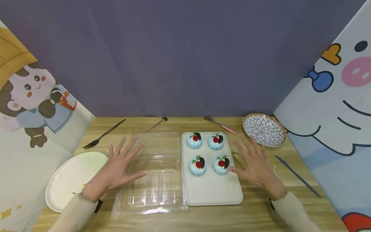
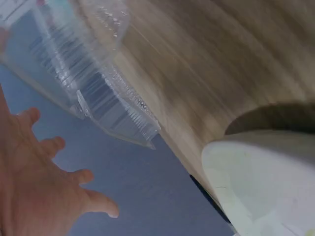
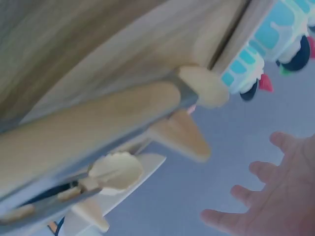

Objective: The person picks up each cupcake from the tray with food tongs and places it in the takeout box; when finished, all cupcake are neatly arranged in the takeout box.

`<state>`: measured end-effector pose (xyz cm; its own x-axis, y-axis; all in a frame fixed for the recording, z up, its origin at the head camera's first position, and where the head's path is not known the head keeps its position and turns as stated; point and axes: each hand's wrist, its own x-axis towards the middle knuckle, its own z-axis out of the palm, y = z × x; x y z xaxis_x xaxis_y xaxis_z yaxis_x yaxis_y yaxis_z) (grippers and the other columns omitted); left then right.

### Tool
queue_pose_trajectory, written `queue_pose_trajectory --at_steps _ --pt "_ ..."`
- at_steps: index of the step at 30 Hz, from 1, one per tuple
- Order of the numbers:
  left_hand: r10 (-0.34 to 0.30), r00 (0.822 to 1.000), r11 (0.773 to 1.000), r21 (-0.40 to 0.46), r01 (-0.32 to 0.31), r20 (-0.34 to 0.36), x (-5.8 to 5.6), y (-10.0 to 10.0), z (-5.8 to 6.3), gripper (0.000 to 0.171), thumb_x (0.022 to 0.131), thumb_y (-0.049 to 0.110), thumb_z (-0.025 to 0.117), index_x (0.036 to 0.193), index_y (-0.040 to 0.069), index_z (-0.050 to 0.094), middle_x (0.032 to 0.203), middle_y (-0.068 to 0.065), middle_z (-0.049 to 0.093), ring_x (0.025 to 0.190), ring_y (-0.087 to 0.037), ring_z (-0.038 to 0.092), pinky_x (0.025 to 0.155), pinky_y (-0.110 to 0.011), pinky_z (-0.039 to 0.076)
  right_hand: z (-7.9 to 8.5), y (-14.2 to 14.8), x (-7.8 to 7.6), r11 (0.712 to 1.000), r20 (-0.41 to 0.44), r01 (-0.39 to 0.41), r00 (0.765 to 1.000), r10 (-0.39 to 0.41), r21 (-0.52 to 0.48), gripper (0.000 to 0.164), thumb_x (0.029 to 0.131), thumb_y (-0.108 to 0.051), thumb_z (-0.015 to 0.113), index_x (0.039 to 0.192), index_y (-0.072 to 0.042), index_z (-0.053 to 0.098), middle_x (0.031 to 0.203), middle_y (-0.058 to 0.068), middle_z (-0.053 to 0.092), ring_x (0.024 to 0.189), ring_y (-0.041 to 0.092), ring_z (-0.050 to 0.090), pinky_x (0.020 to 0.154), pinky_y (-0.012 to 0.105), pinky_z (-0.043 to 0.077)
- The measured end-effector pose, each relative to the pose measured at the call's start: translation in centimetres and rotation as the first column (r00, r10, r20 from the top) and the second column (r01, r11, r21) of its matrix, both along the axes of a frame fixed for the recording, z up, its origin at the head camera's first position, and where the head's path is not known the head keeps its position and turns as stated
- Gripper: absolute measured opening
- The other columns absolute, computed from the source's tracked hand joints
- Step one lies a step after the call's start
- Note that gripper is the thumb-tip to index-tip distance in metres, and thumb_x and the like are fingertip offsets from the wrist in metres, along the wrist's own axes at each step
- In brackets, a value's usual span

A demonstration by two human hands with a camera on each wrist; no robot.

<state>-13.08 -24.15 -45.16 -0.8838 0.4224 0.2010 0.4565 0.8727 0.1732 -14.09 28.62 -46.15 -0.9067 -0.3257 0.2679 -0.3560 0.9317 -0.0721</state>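
My left hand (image 1: pixel 116 168) hovers with fingers spread above the left side of an open clear plastic clamshell box (image 1: pixel 156 187). To its right lies a white rectangular tray (image 1: pixel 214 195) bearing several small blue cakes (image 1: pixel 197 169), each topped with a red berry, a dark biscuit and green leaves. My right hand (image 1: pixel 258 164), fingers also spread, is over the tray's right side, its thumb near the front right cake. Neither hand holds anything. Beneath the right hand is a long beige and grey utensil (image 3: pixel 93 115), mostly hidden in the head view; its kind is unclear.
A white oval plate (image 1: pixel 56 190) is at the left, with a dark fork (image 1: pixel 101 137) behind it. Along the back lie a small spoon (image 1: pixel 158 122) and a pink-handled fork (image 1: pixel 221 125). A patterned bowl (image 1: pixel 264 130) and a dark blue knife (image 1: pixel 297 175) are at the right.
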Motion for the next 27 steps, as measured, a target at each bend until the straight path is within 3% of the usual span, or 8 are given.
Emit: queue_pose_trajectory --at_steps 5,10,14,17,22,27 --pt "0.01 0.997 0.985 0.173 -0.022 0.074 0.4 -0.8 0.3 0.1 0.081 0.058 0.073 0.158 0.036 0.012 0.167 0.0 0.002 0.153 -0.042 0.002 0.111 -0.082 -0.001 0.4 1.7 0.2 0.994 0.03 0.061 0.998 -0.058 -0.092 0.094 0.081 -0.064 0.066 0.157 -0.034 0.02 0.168 0.0 0.003 0.155 0.033 -0.004 0.108 0.082 0.017" --pt "0.059 0.994 0.944 0.318 -0.086 0.094 1.2 -1.9 0.8 0.088 0.09 0.042 0.07 0.158 0.03 0.016 0.164 -0.009 0.019 0.147 -0.043 0.024 0.113 -0.073 0.025 0.9 3.4 1.4 0.977 0.093 0.165 0.984 -0.153 -0.136 0.087 0.088 -0.061 0.061 0.158 -0.033 0.017 0.167 0.006 0.01 0.151 0.043 0.011 0.097 0.084 0.027" --pt "0.137 0.984 0.902 0.396 -0.171 0.115 2.3 -2.4 0.9 0.073 0.094 0.036 0.066 0.155 0.024 0.027 0.152 -0.015 0.04 0.13 -0.042 0.048 0.097 -0.059 0.049 0.8 4.5 2.6 0.958 0.164 0.248 0.961 -0.224 -0.147 0.091 0.088 -0.065 0.059 0.159 -0.028 0.014 0.158 0.021 0.029 0.136 0.051 0.035 0.086 0.079 0.039" --pt "0.18 0.976 0.87 0.443 -0.217 0.125 3.1 -2.6 1.0 0.06 0.096 0.032 0.064 0.149 0.017 0.041 0.141 -0.016 0.051 0.115 -0.036 0.059 0.081 -0.043 0.06 0.6 5.1 3.3 0.951 0.202 0.284 0.945 -0.256 -0.12 0.098 0.086 -0.068 0.059 0.159 -0.021 0.015 0.147 0.028 0.039 0.125 0.054 0.042 0.078 0.075 0.044" --pt "0.221 0.954 0.82 0.491 -0.294 0.202 3.8 -2.4 1.0 0.048 0.1 0.03 0.058 0.141 0.006 0.051 0.131 -0.017 0.058 0.103 -0.032 0.065 0.069 -0.019 0.059 0.0 5.9 4.3 0.953 0.225 0.296 0.935 -0.275 -0.067 0.109 0.082 -0.07 0.062 0.158 -0.009 0.013 0.137 0.035 0.042 0.115 0.059 0.046 0.074 0.071 0.046" --pt "0.21 0.906 0.774 0.504 -0.383 0.367 4.3 -2.1 0.5 0.049 0.104 0.034 0.048 0.142 0.004 0.048 0.125 -0.021 0.059 0.091 -0.026 0.069 0.063 -0.023 0.058 -0.8 6.2 5.0 0.956 0.21 0.292 0.937 -0.28 -0.028 0.116 0.078 -0.072 0.065 0.157 -0.003 0.016 0.129 0.034 0.049 0.107 0.054 0.055 0.066 0.061 0.051"
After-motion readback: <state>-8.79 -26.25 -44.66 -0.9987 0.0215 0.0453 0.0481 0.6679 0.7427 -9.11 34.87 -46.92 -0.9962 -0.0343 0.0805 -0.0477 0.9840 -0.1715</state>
